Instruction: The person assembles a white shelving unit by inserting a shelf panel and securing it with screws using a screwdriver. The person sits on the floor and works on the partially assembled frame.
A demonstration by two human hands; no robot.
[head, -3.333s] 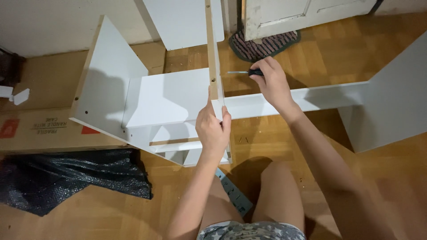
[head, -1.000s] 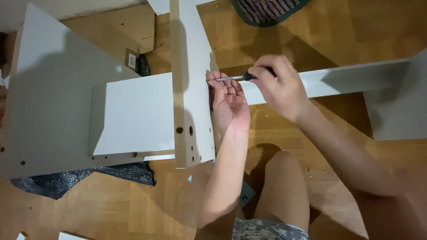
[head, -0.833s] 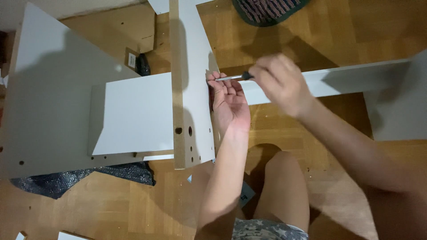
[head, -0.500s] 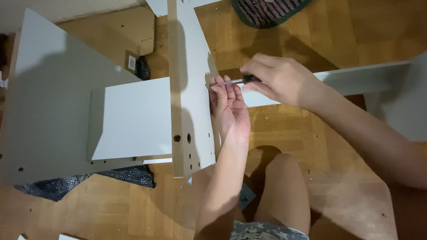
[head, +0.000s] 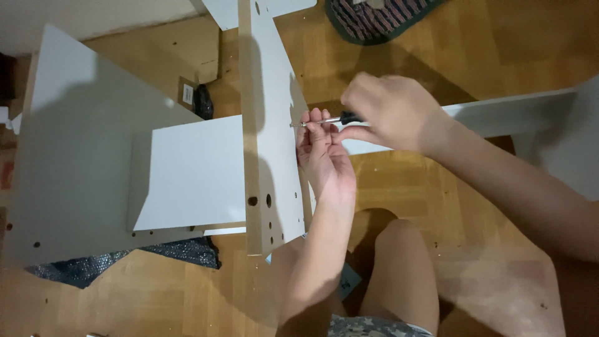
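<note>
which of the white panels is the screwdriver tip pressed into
The upright middle panel with the raw brown edge and drilled holes; the screwdriver, held by the right hand, meets its face. The other white panels lie apart.
</note>
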